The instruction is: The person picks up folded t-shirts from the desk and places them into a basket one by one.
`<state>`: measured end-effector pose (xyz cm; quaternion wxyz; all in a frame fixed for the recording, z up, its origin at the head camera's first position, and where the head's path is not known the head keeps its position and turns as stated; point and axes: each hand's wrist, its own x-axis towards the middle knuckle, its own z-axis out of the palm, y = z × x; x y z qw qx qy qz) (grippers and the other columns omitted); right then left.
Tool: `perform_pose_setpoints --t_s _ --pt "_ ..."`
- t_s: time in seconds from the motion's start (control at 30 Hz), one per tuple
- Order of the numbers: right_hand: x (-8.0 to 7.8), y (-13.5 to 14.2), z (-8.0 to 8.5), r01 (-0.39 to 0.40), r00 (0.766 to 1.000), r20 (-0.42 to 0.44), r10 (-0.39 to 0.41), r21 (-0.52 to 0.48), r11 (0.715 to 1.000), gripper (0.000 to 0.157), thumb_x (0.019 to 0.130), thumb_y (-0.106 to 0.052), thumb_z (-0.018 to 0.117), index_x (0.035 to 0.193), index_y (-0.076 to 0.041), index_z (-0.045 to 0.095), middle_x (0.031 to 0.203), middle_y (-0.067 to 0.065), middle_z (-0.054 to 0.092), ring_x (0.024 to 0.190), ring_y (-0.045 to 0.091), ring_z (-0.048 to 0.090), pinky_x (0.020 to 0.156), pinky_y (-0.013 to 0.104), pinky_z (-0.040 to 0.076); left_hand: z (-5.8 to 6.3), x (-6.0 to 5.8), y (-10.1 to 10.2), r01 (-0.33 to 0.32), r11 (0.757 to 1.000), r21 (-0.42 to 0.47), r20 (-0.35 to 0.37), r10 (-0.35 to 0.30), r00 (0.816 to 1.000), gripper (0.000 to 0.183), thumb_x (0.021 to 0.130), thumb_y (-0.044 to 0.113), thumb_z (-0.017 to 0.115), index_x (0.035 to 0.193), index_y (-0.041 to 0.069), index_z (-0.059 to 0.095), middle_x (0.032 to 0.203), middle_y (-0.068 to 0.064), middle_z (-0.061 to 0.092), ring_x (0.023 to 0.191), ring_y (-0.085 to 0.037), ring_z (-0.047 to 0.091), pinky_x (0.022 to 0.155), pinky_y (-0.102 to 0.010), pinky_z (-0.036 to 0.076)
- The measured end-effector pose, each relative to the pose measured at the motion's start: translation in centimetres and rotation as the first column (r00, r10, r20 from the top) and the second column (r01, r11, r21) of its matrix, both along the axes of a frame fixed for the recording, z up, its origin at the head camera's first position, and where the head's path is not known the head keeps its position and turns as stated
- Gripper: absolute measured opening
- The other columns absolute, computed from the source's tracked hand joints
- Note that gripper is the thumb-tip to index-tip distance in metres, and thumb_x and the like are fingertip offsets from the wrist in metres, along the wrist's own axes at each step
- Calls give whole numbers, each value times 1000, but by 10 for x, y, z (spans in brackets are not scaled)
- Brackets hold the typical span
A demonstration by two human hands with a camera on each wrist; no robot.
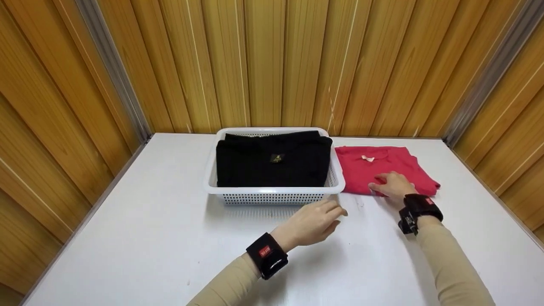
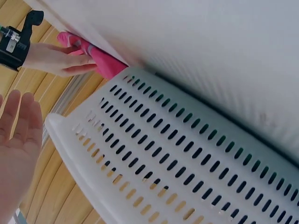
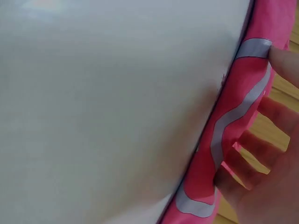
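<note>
Here, pink shirt point(image 1: 384, 165): folded flat on the white table point(image 1: 127, 212), just to the right of the basket; from the head view I cannot tell whether the two touch.
Shirt collar: turned toward the back wall point(image 1: 263, 63), with a small white label point(image 1: 367, 158) at the neck.
Right hand point(image 1: 396, 187): over the near part of the shirt, fingers apart and lightly bent, not clenched around the cloth.
Right fingertips point(image 3: 252, 144): along the shirt's folded near edge in the right wrist view, the thumb point(image 3: 285, 65) by a grey stripe point(image 3: 254, 48) and the other fingers spaced out along the fold; how firmly they press, I cannot tell.
Left hand point(image 1: 312, 223): in front of the basket, near its right front corner, fingers relaxed and gently bent, well apart from the shirt.
Basket point(image 1: 274, 190): white plastic with rows of slots, standing upright between the shirt and the left part of the table.
Black garment point(image 1: 272, 174): folded inside the basket, reaching up to the back rim, a small dark label with a yellow mark near its middle.
Wrists: a black band point(image 1: 267, 256) on the left, another point(image 1: 423, 206) on the right, above beige sleeves point(image 1: 452, 263).
</note>
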<state>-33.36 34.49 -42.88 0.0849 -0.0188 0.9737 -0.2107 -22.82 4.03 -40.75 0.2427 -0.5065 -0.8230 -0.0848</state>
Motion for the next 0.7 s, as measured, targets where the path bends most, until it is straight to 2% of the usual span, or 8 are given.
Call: perform_pose_setpoints --t_s 0.17,0.3,0.5,0.7 --pt "11 -2 -2 -47 997 -63 51 61 997 74 89 -54 56 137 2 45 128 30 44 120 49 37 94 75 28 -12 -1 7 -3 999 -42 39 5 999 23 95 21 55 116 15 60 106 3 64 101 -9 60 90 -17 48" --pt "20 -1 0 -104 989 -97 113 89 991 70 89 -48 59 133 5 49 125 32 47 116 48 42 93 69 36 -18 -4 13 -19 998 -65 37 21 999 24 94 22 55 117 16 60 107 4 64 103 -10 60 91 -18 48" --pt "32 -1 5 -168 979 -93 180 124 978 68 86 -45 64 126 9 53 115 30 54 105 43 49 89 60 44 -22 -11 23 -51 993 -109 70 59 996 28 95 24 54 121 16 59 116 3 65 110 -12 59 95 -20 47" --pt "43 -3 8 -184 978 -73 196 146 972 66 84 -45 65 124 6 55 115 30 53 106 46 49 85 61 45 -25 -22 36 -119 981 -154 102 136 985 35 96 27 53 129 16 54 129 1 59 120 -14 55 103 -23 43"
